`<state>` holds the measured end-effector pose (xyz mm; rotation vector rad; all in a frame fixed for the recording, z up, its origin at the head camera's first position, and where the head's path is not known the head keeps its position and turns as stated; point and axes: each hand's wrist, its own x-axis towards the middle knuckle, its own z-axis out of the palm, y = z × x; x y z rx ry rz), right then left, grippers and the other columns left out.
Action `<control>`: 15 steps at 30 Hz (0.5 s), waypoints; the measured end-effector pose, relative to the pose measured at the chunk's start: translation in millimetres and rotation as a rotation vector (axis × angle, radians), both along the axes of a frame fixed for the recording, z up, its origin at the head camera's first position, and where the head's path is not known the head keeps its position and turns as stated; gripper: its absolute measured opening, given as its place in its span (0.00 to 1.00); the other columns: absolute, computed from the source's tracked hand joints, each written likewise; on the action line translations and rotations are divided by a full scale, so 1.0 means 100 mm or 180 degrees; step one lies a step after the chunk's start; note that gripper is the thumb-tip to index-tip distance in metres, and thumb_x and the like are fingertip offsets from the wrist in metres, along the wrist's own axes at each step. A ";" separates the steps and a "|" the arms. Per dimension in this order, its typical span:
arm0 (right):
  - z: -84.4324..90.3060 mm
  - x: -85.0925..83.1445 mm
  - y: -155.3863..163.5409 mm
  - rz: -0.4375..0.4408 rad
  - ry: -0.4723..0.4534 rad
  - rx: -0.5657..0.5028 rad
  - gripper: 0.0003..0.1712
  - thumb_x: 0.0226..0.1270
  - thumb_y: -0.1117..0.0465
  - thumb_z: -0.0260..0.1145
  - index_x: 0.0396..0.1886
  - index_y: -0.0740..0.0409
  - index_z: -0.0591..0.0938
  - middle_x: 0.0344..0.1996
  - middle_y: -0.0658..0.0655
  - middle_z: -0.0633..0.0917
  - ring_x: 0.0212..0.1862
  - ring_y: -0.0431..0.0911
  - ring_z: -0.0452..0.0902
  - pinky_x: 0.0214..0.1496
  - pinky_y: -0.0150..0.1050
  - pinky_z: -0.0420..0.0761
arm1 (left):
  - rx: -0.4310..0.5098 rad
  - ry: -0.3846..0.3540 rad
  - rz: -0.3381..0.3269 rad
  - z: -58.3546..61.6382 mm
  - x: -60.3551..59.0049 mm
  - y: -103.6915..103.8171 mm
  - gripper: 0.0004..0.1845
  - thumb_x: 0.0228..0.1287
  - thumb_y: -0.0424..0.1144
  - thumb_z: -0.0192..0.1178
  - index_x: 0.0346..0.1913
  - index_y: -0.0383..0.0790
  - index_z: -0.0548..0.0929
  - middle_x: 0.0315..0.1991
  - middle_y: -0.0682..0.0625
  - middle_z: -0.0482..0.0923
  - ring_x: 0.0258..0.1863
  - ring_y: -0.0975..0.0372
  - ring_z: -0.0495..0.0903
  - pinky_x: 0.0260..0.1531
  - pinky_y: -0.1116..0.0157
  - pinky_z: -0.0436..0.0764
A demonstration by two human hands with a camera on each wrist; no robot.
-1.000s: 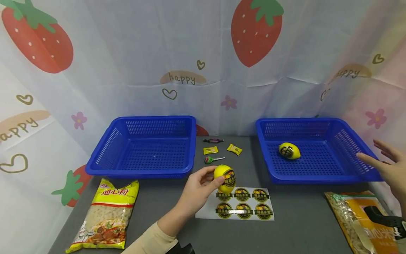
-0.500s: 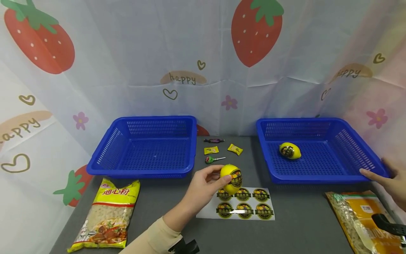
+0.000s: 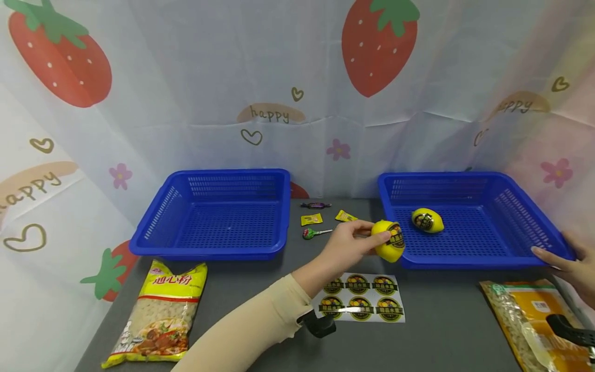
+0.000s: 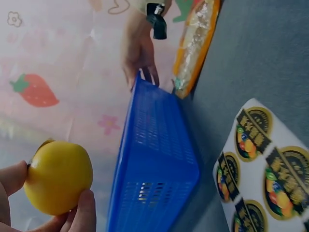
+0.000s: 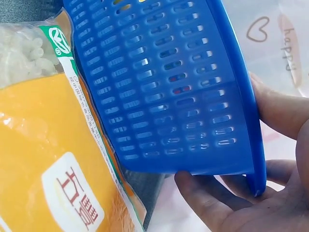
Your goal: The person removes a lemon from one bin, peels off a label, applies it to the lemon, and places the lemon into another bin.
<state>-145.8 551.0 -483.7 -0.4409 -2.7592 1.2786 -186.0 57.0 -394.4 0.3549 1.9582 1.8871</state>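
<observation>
My left hand (image 3: 350, 242) pinches a yellow lemon (image 3: 388, 250) between thumb and fingertips, just by the front left corner of the right blue basket (image 3: 469, 261). A round black and gold sticker (image 3: 396, 236) is on the lemon's side. In the left wrist view the lemon (image 4: 58, 176) shows mostly its plain yellow surface. My right hand (image 3: 576, 266) grips that basket's rim at the front right corner, thumb on one side and fingers beneath, as the right wrist view shows. Another stickered lemon (image 3: 428, 221) lies inside the basket, toward its left.
A sheet of round stickers (image 3: 360, 299) lies on the grey table (image 3: 260, 305). Several wrapped candies, among them a lollipop (image 3: 309, 234), are between the baskets. Another blue basket (image 3: 209, 253) stands at left. A yellow food bag (image 3: 158, 315) and an orange bag (image 3: 534, 320) flank the front.
My left hand has carried the lemon rightward and a little up, from above the sticker sheet to the right basket. My right hand has come down and taken hold of the basket's corner.
</observation>
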 end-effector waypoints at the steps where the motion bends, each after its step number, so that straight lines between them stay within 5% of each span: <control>1: 0.03 0.01 -0.02 0.0018 0.0004 -0.0070 0.55 0.78 0.45 0.57 0.80 0.53 0.27 0.75 0.84 0.41 0.64 0.76 0.58 0.58 0.60 0.78 | -0.0049 -0.0009 0.0030 0.01 -0.02 0.06 0.22 0.66 0.49 0.69 0.57 0.40 0.83 0.46 0.51 0.85 0.38 0.61 0.88 0.40 0.64 0.87; 6: 0.18 0.08 -0.17 -0.0013 -0.0068 -0.0046 0.55 0.78 0.45 0.55 0.79 0.57 0.26 0.74 0.84 0.41 0.62 0.70 0.66 0.63 0.60 0.77 | -0.0142 -0.0099 0.0216 0.01 -0.11 0.39 0.21 0.62 0.49 0.72 0.52 0.40 0.85 0.43 0.52 0.87 0.34 0.62 0.87 0.38 0.63 0.87; 7: 0.21 0.10 -0.19 -0.0003 -0.0055 -0.0140 0.55 0.79 0.46 0.55 0.78 0.58 0.25 0.74 0.84 0.39 0.63 0.74 0.63 0.64 0.67 0.70 | -0.0142 -0.0119 0.0263 0.01 -0.12 0.45 0.21 0.61 0.49 0.73 0.51 0.40 0.85 0.42 0.52 0.87 0.34 0.63 0.86 0.39 0.62 0.88; 9: 0.23 0.11 -0.20 -0.0005 -0.0056 -0.0166 0.55 0.79 0.46 0.55 0.78 0.59 0.25 0.74 0.85 0.39 0.62 0.74 0.63 0.63 0.66 0.72 | -0.0187 -0.0137 0.0355 0.00 -0.14 0.56 0.21 0.59 0.49 0.74 0.50 0.40 0.85 0.41 0.52 0.87 0.33 0.64 0.86 0.39 0.61 0.88; 11: 0.23 0.11 -0.20 -0.0034 -0.0134 -0.0028 0.56 0.78 0.44 0.54 0.78 0.58 0.25 0.74 0.84 0.40 0.62 0.68 0.66 0.59 0.53 0.82 | -0.0248 -0.0141 0.0454 0.00 -0.15 0.65 0.22 0.58 0.49 0.75 0.49 0.40 0.85 0.40 0.52 0.86 0.31 0.65 0.85 0.38 0.62 0.88; 12: 0.25 0.11 -0.21 0.0001 -0.0123 -0.0140 0.55 0.79 0.45 0.54 0.78 0.59 0.24 0.74 0.84 0.38 0.64 0.75 0.61 0.63 0.61 0.75 | -0.0289 -0.0135 0.0497 0.01 -0.15 0.68 0.21 0.58 0.50 0.75 0.48 0.40 0.85 0.39 0.52 0.86 0.30 0.65 0.85 0.37 0.62 0.88; 15: 0.28 0.11 -0.24 0.0049 -0.0192 -0.0091 0.55 0.79 0.44 0.53 0.77 0.61 0.24 0.74 0.84 0.38 0.64 0.74 0.60 0.63 0.59 0.75 | -0.0437 -0.0072 0.0567 0.02 -0.16 0.75 0.22 0.57 0.52 0.75 0.47 0.41 0.85 0.37 0.53 0.86 0.29 0.65 0.84 0.32 0.66 0.87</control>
